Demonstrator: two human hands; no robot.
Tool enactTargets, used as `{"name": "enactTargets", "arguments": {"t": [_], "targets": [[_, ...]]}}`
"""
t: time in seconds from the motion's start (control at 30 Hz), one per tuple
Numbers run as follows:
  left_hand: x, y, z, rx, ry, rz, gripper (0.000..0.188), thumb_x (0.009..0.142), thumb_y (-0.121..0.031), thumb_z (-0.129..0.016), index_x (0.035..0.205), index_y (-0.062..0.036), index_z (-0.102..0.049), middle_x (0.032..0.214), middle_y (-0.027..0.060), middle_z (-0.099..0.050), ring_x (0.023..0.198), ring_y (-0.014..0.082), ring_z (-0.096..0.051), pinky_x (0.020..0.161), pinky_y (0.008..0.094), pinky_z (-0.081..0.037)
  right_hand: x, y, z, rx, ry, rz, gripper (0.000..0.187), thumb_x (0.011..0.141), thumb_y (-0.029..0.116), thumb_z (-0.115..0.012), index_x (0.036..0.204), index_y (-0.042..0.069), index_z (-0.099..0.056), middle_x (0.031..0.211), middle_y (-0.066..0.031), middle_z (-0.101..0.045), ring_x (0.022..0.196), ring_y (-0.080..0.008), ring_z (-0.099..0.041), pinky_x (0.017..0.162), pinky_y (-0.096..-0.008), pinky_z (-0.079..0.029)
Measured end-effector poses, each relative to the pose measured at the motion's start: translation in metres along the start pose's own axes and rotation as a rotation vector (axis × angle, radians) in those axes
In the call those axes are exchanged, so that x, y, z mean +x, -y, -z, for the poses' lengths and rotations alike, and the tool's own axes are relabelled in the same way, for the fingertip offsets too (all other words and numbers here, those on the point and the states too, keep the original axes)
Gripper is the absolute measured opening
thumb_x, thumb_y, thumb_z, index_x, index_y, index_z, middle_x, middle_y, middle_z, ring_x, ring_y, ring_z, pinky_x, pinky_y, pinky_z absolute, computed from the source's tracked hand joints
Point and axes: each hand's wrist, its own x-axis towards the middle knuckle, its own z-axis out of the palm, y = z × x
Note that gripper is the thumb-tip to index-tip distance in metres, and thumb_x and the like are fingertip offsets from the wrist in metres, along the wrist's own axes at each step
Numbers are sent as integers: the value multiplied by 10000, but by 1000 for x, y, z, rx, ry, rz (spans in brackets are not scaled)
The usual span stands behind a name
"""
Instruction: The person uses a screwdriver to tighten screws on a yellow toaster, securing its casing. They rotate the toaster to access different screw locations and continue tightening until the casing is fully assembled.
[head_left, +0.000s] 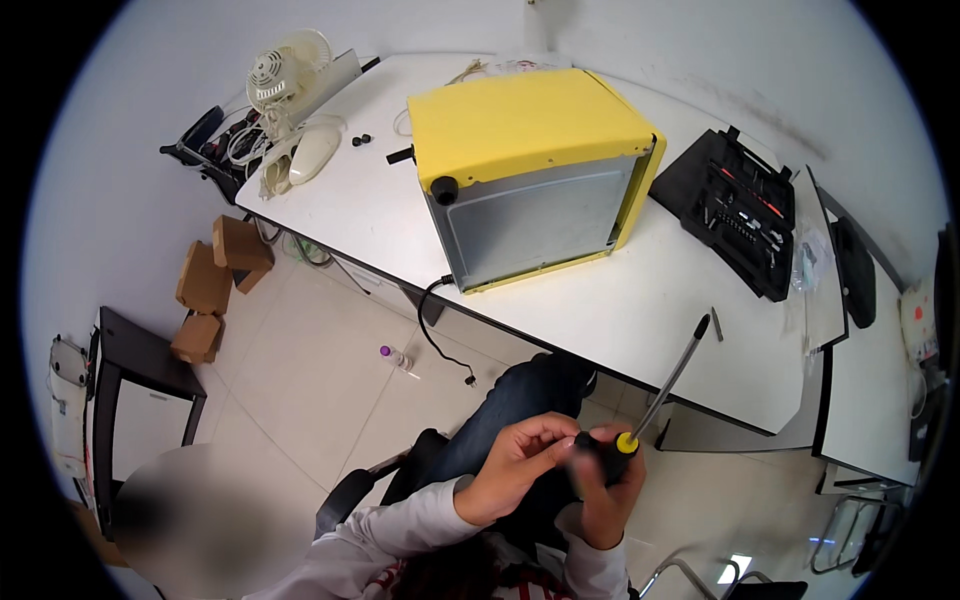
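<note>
Over my lap, my right hand (612, 492) is closed round the handle of a screwdriver (668, 385). Its black and yellow grip sits in my palm, and its long shaft points up and to the right over the table edge. My left hand (512, 468) is beside it, thumb and fingers pinched at a small black piece (584, 443), whose exact kind I cannot make out. Ahead stands a yellow box-shaped appliance (530, 115), its grey metal panel (540, 225) facing me. A black foot (445, 190) sticks out at its left corner.
On the white table (350, 215) lie two small black parts (361, 140), an open black tool case (740, 215) and a thin metal rod (717, 324). A white fan (290, 70) stands far left. A black power cord (432, 335) hangs over the edge; a purple-capped bottle (396, 357) is on the floor.
</note>
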Motion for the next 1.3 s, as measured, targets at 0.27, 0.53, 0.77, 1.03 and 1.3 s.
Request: {"name": "enactTargets", "arguments": {"t": [0.27,0.53,0.77,1.03,1.3], "targets": [[9,-26,-1,952,75,-424,128,859,-10,-597,984,-24,-573,994,92,-544,899,190,-551,786,265,-430,-6,-7,3,155,-9,-130,246,795,53,-674,1013,25,-563,1016,-84,-589,685,-84,-511,626,-217,-411],[10,-48,-5,872,259,-276,72,872,-71,-597,942,-56,-595,1027,119,-575,952,232,-576,858,325,-430,-15,-22,22,449,185,-286,340,785,73,-689,1101,6,-582,943,-77,-600,623,-96,-521,552,-218,-415],[19,-51,7,761,456,-182,97,846,-29,-617,934,-44,-581,1019,91,-572,963,229,-542,857,326,-419,-12,-28,26,341,235,-130,243,754,41,-703,970,3,-599,946,-64,-589,700,-115,-549,633,-229,-433],[21,-65,21,807,541,-108,87,833,-58,-649,910,-69,-611,1008,81,-593,924,234,-586,814,315,-455,-9,-11,24,87,318,-194,240,730,23,-712,944,20,-603,850,-25,-600,729,-87,-544,679,-228,-433],[21,-68,19,868,546,-100,83,828,-80,-659,899,-63,-619,970,69,-594,899,231,-592,790,299,-457,-9,-14,21,59,336,-134,268,710,-16,-666,953,35,-568,887,-16,-587,685,-62,-514,635,-204,-421]]}}
